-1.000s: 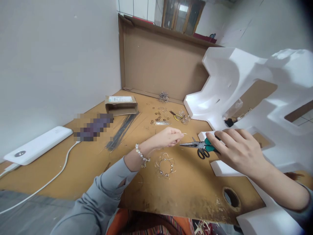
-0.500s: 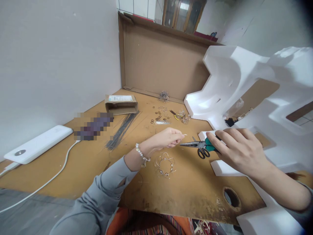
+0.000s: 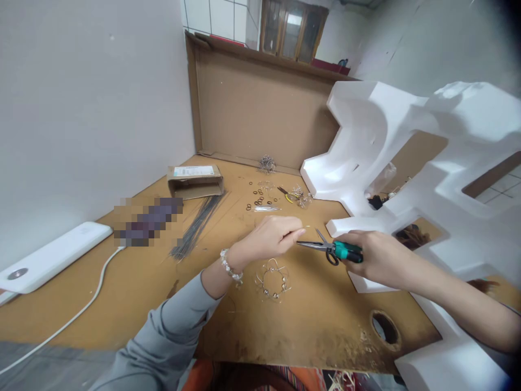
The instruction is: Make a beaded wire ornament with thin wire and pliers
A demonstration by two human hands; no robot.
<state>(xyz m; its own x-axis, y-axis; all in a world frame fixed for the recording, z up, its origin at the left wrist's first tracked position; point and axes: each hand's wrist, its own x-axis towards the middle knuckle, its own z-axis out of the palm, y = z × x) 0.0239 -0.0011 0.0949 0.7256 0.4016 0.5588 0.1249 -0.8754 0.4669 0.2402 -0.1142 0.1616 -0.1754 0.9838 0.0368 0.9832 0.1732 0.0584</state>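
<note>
My left hand [image 3: 274,237] is closed in a pinch, and a thin piece of wire [image 3: 308,226] sticks out past its fingertips. My right hand [image 3: 376,255] is wrapped round the green-and-black handles of needle-nose pliers [image 3: 344,251]. The pliers' jaws point left, their tip close to my left fingers; whether they touch cannot be made out. Behind the pliers lie scissors [image 3: 332,257], partly hidden. On the table below my left hand is a wire ring with shiny beads [image 3: 275,294] and loose wire ends curling outward.
Dark small rings [image 3: 259,201], short wires [image 3: 266,208], yellow-handled pliers [image 3: 290,197] and a wire tangle [image 3: 267,163] lie farther back. Left are a bundle of long wires [image 3: 197,231], a small cardboard box [image 3: 195,188] and a white power bank [image 3: 61,255]. White foam [image 3: 362,114] stands at right.
My right hand has turned, bringing more of the green-and-black handles into sight. My left hand stays pinched on the wire, its wrist slightly rotated. The whole view has shifted a little.
</note>
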